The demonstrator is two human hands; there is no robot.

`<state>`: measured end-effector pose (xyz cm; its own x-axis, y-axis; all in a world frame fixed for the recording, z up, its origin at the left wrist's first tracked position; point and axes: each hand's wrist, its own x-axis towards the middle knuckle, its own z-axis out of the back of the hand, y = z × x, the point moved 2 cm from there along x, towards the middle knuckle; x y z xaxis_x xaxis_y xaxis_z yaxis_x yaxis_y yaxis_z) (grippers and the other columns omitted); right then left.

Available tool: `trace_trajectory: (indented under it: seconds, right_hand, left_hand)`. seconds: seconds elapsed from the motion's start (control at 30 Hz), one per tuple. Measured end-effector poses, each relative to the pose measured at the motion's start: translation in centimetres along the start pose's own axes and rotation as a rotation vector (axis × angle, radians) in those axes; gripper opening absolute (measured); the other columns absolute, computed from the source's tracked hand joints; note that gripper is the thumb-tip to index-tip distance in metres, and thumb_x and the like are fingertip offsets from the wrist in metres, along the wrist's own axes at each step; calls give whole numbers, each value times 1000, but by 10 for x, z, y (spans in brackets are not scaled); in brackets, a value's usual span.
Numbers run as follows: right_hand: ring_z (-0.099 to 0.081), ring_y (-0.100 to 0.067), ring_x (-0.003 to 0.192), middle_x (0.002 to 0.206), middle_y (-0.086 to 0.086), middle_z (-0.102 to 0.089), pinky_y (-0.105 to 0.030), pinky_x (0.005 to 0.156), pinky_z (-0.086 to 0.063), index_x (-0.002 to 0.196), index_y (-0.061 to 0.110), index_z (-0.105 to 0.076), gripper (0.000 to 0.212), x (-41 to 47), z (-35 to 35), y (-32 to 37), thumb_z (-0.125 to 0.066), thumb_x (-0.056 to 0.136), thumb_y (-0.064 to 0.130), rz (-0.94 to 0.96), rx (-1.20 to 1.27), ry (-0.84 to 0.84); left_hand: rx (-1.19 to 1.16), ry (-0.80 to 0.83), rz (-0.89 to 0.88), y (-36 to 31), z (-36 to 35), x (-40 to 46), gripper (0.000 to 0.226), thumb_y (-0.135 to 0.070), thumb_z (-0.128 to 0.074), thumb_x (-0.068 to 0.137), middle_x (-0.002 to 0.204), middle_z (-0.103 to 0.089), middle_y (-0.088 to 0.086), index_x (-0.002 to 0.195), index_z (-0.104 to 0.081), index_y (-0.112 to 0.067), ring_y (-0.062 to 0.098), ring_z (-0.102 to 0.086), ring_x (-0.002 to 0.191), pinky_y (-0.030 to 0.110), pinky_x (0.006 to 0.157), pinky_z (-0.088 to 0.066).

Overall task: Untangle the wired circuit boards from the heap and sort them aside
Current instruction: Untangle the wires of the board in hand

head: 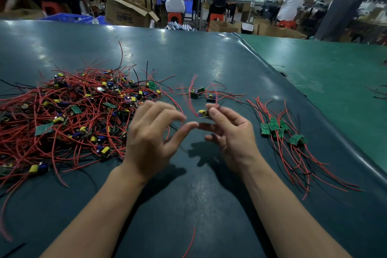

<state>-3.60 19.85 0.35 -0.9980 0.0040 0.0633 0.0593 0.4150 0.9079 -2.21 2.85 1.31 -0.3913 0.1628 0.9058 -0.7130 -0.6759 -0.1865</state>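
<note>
Right hand [232, 134] at frame centre pinching a small circuit board [202, 113], red wires trailing up, blurred. Left hand [150, 136] beside it, fingers spread loose, gripping nothing. Tangled heap [69, 111] lying at left on the dark table [209, 58]; sorted boards [278, 130] lying at right.

Cardboard box [125, 13] beyond table: printed word upside down, too blurred to read.

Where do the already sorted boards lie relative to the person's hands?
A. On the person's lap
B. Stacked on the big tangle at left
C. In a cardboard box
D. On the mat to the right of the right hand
D: the sorted boards lie flat on the mat, right of the right hand, wires trailing toward the person.
</note>
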Motion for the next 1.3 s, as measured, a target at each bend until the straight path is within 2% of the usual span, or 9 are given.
trace_trajectory:
  seconds: [0.1, 0.2, 0.27, 0.4, 0.53, 0.77, 0.9, 1.13, 1.3]
  right_hand:
    - [-71, -20, 65, 91, -4, -75, -20, 41, -46, 90, 16, -67, 7, 0, 6, 9, -66, 85, 11, 37, 58, -18]
    - [-67, -15, 65, 99, -10, -74, -19, 43, -40, 84, 21, -69, 7, -4, 2, 6, -70, 78, 18, 1, -63, 88]
    - [-62, -10, 65, 95, -7, -74, -18, 45, -38, 82, 22, -72, 6, -6, -1, 2, -70, 82, 16, -49, -143, 124]
    - [-65, -10, 70, 102, -3, -75, -17, 44, -42, 85, 13, -73, 11, -6, -3, 3, -65, 85, 4, -53, -117, 129]
    - [-68, -16, 74, 97, -11, -74, -19, 47, -47, 88, 11, -75, 12, -8, -8, 0, -69, 78, 14, -52, -30, 97]
    - [-70, -16, 61, 85, -7, -76, -19, 44, -48, 98, 11, -70, 12, -4, -6, -8, -66, 87, 7, -164, 114, -115]
    - [-71, -16, 60, 84, -8, -76, -17, 43, -46, 89, 9, -72, 8, -1, 1, -5, -68, 89, 16, -133, -78, -129]
    - [-69, -14, 56, 76, -9, -75, -20, 39, -47, 79, 10, -72, 18, -2, -2, -9, -65, 93, 19, -84, -212, -108]
    - [-68, -13, 57, 81, -3, -76, -19, 40, -44, 84, 14, -74, 22, 0, 2, -4, -60, 96, 26, -79, -254, -120]
  left_hand:
    - [-128, 168, 93, -6, -8, -5, 35, -38, -64, 92, 69, -62, 0, 75, -69, -8, 10, -49, 59, 34, 57, -47]
    - [-230, 318, 410, -5, -17, -9, 49, -56, -59, 89, 78, -63, -6, 110, -66, -12, 10, -53, 57, 29, 59, -48]
    - [-348, 301, 539, -1, -19, -11, 47, -50, -62, 85, 75, -63, -10, 115, -63, -15, 13, -55, 54, 26, 56, -47]
    - [-481, 242, 555, 0, -19, -13, 19, -19, -73, 86, 77, -69, -9, 103, -67, -17, 15, -62, 59, 27, 57, -51]
    - [-597, 182, 631, -1, -22, -12, 21, -6, -74, 84, 86, -71, -7, 100, -67, -16, 19, -67, 68, 36, 64, -56]
    - [-540, 167, 597, 2, -25, -13, 25, -4, -75, 83, 91, -69, -13, 101, -67, -20, 15, -65, 71, 30, 66, -56]
    - [-510, 198, 579, 1, -25, -12, 34, -3, -75, 82, 89, -68, -20, 99, -64, -31, 12, -60, 65, 24, 59, -50]
    - [-416, 252, 511, 2, -23, -15, 25, -14, -74, 79, 64, -63, -1, 98, -69, -30, 23, -56, 55, 42, 53, -47]
    - [-606, 181, 650, 3, -23, -12, 22, -5, -79, 79, 81, -72, -3, 95, -71, -17, 28, -60, 63, 48, 59, -51]
